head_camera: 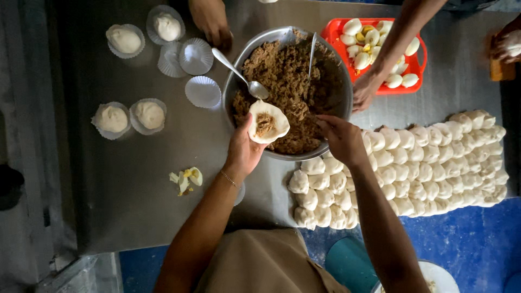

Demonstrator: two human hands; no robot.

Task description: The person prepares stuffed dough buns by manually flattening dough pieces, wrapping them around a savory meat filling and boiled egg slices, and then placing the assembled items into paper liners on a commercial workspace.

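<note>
White dough round (267, 122) in left grip (244, 151)

White plate (442, 276): is being cut off by the bottom edge; its contents are too small to be told.
Teal object (350, 263): is being partly hidden behind the right forearm; its kind cannot be told.
Metal bowl (247, 54): its near rim is being covered by the left hand (244, 152) and the dough round (267, 122).
Brown block (502, 69): is being cut off at the worktop's right edge, under a co-worker's hand (507, 43).
Dough balls (412, 163): the nearest rows are being hidden by the right hand (342, 138).
</note>
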